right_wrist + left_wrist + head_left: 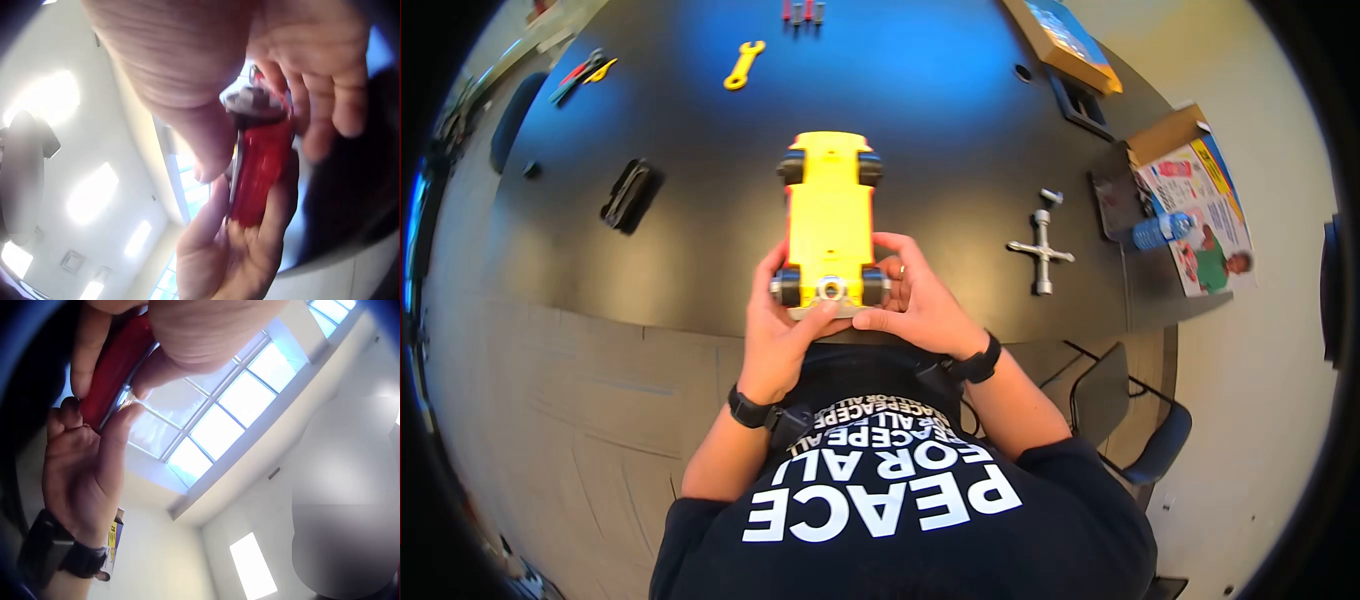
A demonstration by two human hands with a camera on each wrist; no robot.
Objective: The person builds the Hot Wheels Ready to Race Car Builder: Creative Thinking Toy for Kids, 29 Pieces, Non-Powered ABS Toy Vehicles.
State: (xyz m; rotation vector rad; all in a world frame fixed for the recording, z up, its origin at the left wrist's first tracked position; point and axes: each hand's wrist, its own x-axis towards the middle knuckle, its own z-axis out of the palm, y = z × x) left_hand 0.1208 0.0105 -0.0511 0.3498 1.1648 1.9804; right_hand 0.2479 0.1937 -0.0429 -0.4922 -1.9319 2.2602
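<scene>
A toy car (830, 220) is held bottom up over the table's near edge, its yellow underside facing the head camera and its black wheels out at the sides. My left hand (775, 335) grips the near end from the left, with the thumb beside a silver ring-shaped part (831, 288). From the right, my right hand (925, 310) holds the same end, thumb at the grey bumper. The red body (119, 369) shows between the fingers in the left wrist view. In the right wrist view, a grey wheel hub (253, 100) sits close to the right hand's fingers.
On the dark table (700, 270) lie a cross-shaped wrench (1041, 252), a bolt (1051, 196), a yellow wrench (744, 66), a black object (630, 193) and hand tools (580, 78). Several screws (803, 13) stand at the far edge. A water bottle (1162, 231) lies by a printed box (1200, 190).
</scene>
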